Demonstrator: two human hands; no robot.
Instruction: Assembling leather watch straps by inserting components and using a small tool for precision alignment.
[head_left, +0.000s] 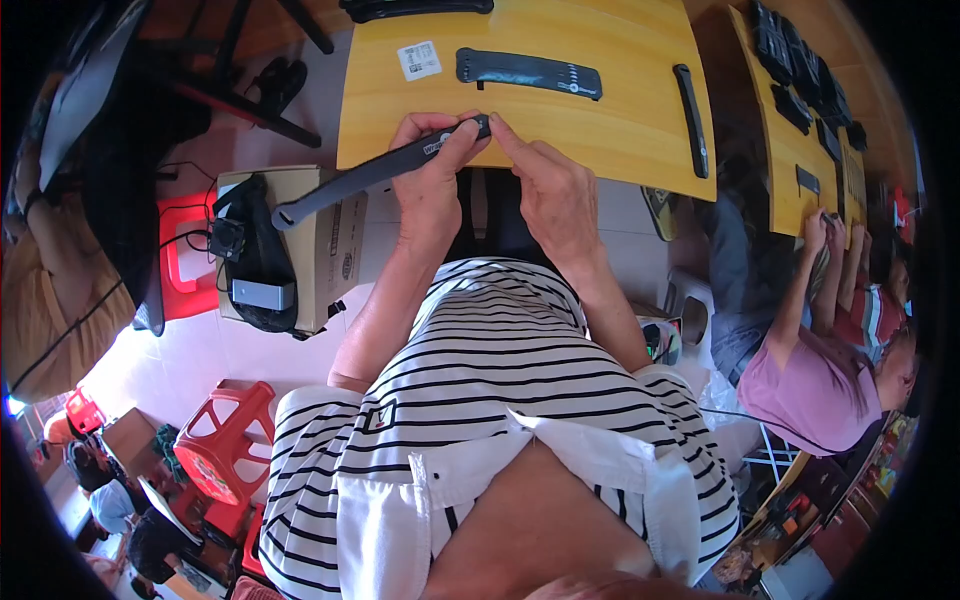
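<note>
A long dark strap [365, 178] with pale print and a hole at its rounded far-left end stretches across my left hand [432, 195]. That hand is closed on it, with thumb and fingers gripping close to the strap's right end. My right hand [556, 196] is closed too, its thumb and forefinger pinching at the tip of that same end. Both hands are just over the near edge of the yellow wooden table [630, 150]. Beyond them lies a flat bundle of dark straps [530, 75]. To its left is a white printed label [419, 60].
Another dark strap [690, 120] lies along the table's right edge, and dark straps [415, 9] sit at the far edge. A cardboard box [320, 255] bearing a black bag stands at left, by red stools [228, 440]. At right, a person in pink [815, 375] works at another table.
</note>
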